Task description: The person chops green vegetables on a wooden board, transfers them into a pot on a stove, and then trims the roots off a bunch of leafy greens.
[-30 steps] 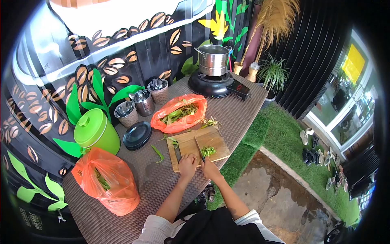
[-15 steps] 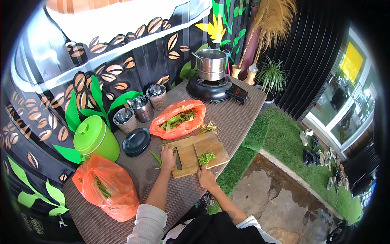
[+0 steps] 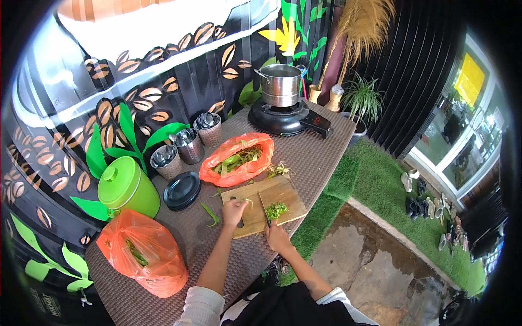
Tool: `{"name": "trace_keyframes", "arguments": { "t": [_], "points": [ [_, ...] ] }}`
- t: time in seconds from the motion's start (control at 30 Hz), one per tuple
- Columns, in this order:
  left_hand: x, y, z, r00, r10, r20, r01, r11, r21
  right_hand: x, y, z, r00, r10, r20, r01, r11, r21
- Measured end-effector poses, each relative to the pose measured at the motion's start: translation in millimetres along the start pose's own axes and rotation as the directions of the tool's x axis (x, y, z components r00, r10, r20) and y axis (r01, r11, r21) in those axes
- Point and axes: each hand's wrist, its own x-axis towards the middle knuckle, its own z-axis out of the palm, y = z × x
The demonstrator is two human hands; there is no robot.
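The right hand (image 3: pixel 277 237) stays closed on the knife (image 3: pixel 265 207) at the board's near edge; the left hand (image 3: pixel 234 212) has moved rightward over the board (image 3: pixel 251 216), fingers pinched on a pale stalk (image 3: pixel 248 202). The blade points away from the right hand, its long axis leaning slightly left. Chopped greens (image 3: pixel 276 211) lie just right of it, beyond that hand. Left of the left hand is a loose leaf (image 3: pixel 209 213); beyond both hands, an open bag (image 3: pixel 238 160), then a pot (image 3: pixel 281 86) on a stove (image 3: pixel 278 117).

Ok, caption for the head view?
Left hand holds a sprig over the board, right hand a knife beside chopped greens.
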Motion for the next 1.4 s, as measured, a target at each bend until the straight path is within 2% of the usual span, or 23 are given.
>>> {"name": "trace_keyframes", "arguments": {
  "t": [0.07, 0.13, 0.2, 0.23, 0.3, 0.33, 0.4, 0.43, 0.5, 0.53, 0.6, 0.63, 0.77, 0.8, 0.93, 1.0, 1.03, 1.07, 1.1, 1.2, 1.27, 1.3, 1.4],
  "points": [
    [-3, -5, 6, 0.935, -0.152, 0.32, 0.119, 0.986, 0.118, -1, -1, -1, 1.0, -0.007, -0.002, 0.007, 1.0, -0.003],
    [-11, 9, 9, 0.936, -0.175, 0.305, 0.136, 0.98, 0.145, 0, 1, -1, 1.0, -0.011, -0.001, 0.011, 1.0, 0.005],
    [-18, 33, 3, 0.932, -0.207, 0.297, 0.116, 0.948, 0.298, -1, 2, -2, 1.0, -0.012, -0.002, 0.012, 1.0, 0.015],
    [-18, 24, 8, 0.932, -0.206, 0.299, 0.115, 0.948, 0.297, -1, 2, -3, 1.0, -0.017, -0.004, 0.017, 1.0, 0.014],
    [-16, 9, 14, 0.989, -0.067, 0.132, 0.05, 0.991, 0.123, -1, 4, -1, 1.0, -0.023, -0.007, 0.023, 1.0, 0.014],
    [-16, 9, 12, 0.989, -0.067, 0.132, 0.051, 0.991, 0.123, 1, 5, 1, 1.0, -0.019, -0.014, 0.019, 1.0, 0.008],
    [-15, 12, 5, 0.963, 0.077, 0.259, -0.074, 0.997, -0.021, 1, 6, 3, 1.0, -0.014, -0.021, 0.014, 1.0, 0.003],
    [-12, 15, 1, 0.963, 0.077, 0.259, -0.074, 0.997, -0.02, 1, 6, 4, 0.999, -0.02, -0.039, 0.02, 1.0, -0.001],
    [-7, 16, -5, 0.774, 0.327, 0.542, -0.403, 0.915, 0.023, 0, 5, 4, 0.998, -0.023, -0.056, 0.023, 1.0, -0.002],
    [-7, 12, -3, 0.773, 0.326, 0.543, -0.403, 0.915, 0.024, -1, 4, 3, 0.998, -0.018, -0.052, 0.018, 1.0, 0.002],
    [-7, 3, 3, 0.677, 0.466, 0.569, -0.589, 0.807, 0.04, -2, 3, 2, 0.999, -0.012, -0.048, 0.012, 1.0, 0.005],
    [-7, -1, 5, 0.677, 0.466, 0.569, -0.589, 0.807, 0.04, -2, 3, 2, 0.999, -0.012, -0.05, 0.013, 1.0, 0.01],
    [-11, 10, 0, 0.712, 0.274, 0.647, -0.453, 0.882, 0.125, -1, 5, 1, 1.0, -0.012, -0.027, 0.012, 1.0, 0.011],
    [-12, 14, -2, 0.73, 0.207, 0.651, -0.419, 0.888, 0.188, 0, 5, 1, 1.0, -0.011, -0.028, 0.011, 1.0, 0.013],
    [-20, 8, 4, 0.785, 0.229, 0.576, -0.436, 0.864, 0.25, 6, 11, 7, 0.998, -0.047, -0.046, 0.048, 0.999, 0.01],
    [-21, 1, 11, 0.863, 0.363, 0.351, -0.434, 0.889, 0.148, 6, 8, -1, 0.996, -0.066, -0.062, 0.067, 0.998, 0.01],
    [-22, 0, 13, 0.864, 0.363, 0.35, -0.433, 0.889, 0.149, 1, -4, -20, 1.0, 0.001, 0.03, -0.007, 0.979, 0.206],
    [-24, -2, 15, 0.902, 0.347, 0.257, -0.39, 0.91, 0.138, -2, -11, -30, 0.99, 0.049, 0.135, -0.098, 0.917, 0.386],
    [-26, 0, 14, 0.931, 0.327, 0.163, -0.348, 0.93, 0.121, -3, -11, -29, 0.99, 0.047, 0.137, -0.097, 0.917, 0.387],
    [-35, 7, 7, 0.961, 0.258, 0.098, -0.27, 0.955, 0.126, -4, -9, -15, 0.993, 0.037, 0.112, -0.079, 0.914, 0.397],
    [-39, 13, 2, 0.97, 0.211, 0.12, -0.22, 0.973, 0.065, -5, -5, 10, 0.997, -0.065, -0.035, 0.067, 0.995, 0.077],
    [-42, 10, 0, 0.976, 0.163, 0.145, -0.166, 0.986, 0.007, -9, -8, 14, 0.998, -0.047, -0.044, 0.048, 0.998, 0.028],
    [-45, -6, 4, 0.959, 0.175, 0.222, -0.171, 0.985, -0.038, -9, -8, 13, 0.995, 0.024, -0.099, -0.025, 1.0, -0.009]
  ]
}}
